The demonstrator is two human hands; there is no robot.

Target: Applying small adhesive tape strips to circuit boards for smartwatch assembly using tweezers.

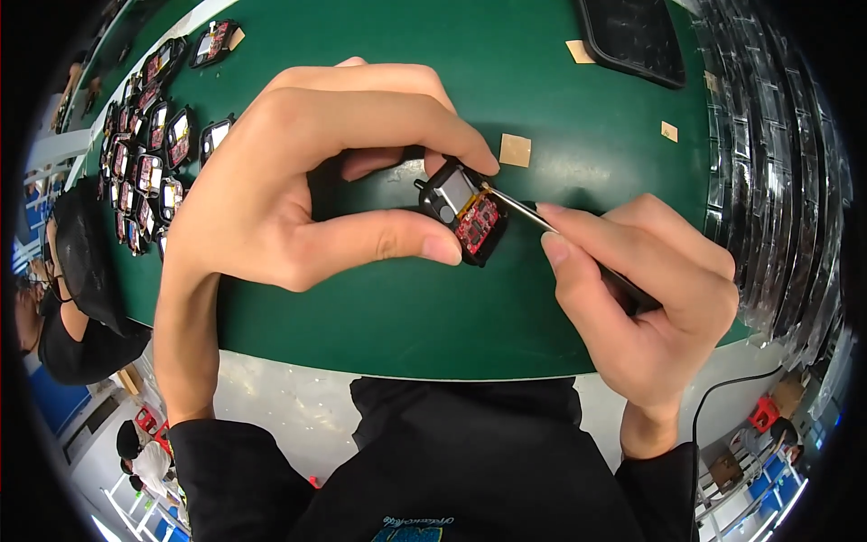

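Observation:
My left hand (pixel 298 181) is closed around a small black electronic device housing (pixel 462 212), pinching its edges between thumb and fingertips above the table. Inside the housing sit a silver battery-like block (pixel 454 191) and a red circuit board (pixel 481 224), with a yellowish strip between them. In my right hand (pixel 650 298) is a slim, dark, pointed metal tool that looks like tweezers (pixel 521 206). Its tip touches or hovers just over the housing at the strip's upper end; I cannot tell which. A tan square pad (pixel 516 151) lies on the table just beyond the housing.
Many similar open housings (pixel 149 172) cluster on the green table (pixel 406 334) at the left. A black tray (pixel 632 41) and small tan pieces (pixel 669 132) lie at far right. Stacked clear plastic trays (pixel 768 181) line the right edge. Another person (pixel 77 334) sits at left.

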